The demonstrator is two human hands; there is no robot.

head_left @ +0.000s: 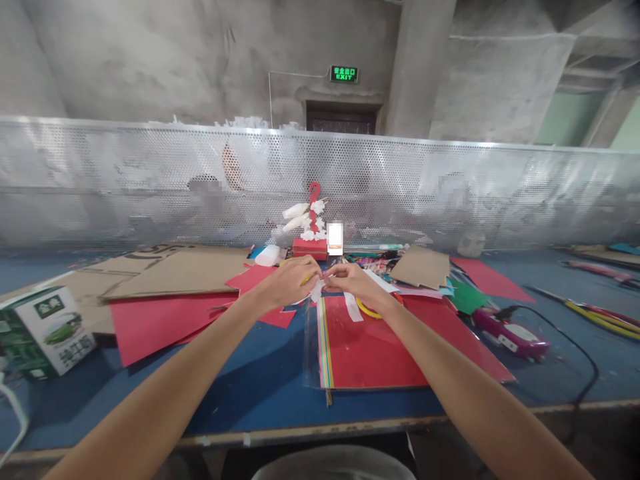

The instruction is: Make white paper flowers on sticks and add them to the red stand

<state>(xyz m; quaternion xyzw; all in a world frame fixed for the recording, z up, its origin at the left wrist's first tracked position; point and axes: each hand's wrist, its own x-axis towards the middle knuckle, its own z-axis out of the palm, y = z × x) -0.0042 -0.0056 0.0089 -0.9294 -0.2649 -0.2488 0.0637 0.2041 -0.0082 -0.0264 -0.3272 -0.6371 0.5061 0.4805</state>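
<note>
In the middle of the table my two hands meet, fingertips close together. My left hand (294, 280) is closed in a pinch at a small crumpled piece of white paper (316, 292); something yellow shows by its fingers. Facing it, my right hand (353, 279) pinches at the same white piece, its fingertips partly hidden. Below the right hand a white paper strip (353, 308) lies over a pack of red paper (375, 353) with coloured edges. A yellow ring-shaped thing (369, 311) sits partly under my right wrist. Behind the hands stands a red paper hook-shaped stand (315, 200) with white flowers (297, 221).
Cardboard sheets (185, 272) and red paper (165, 323) lie left, near a milk carton (50, 330). On the right are a purple corded device (513, 335), green paper (470, 293) and yellow-handled pliers (595, 313). A perforated metal screen (390, 187) closes off the back.
</note>
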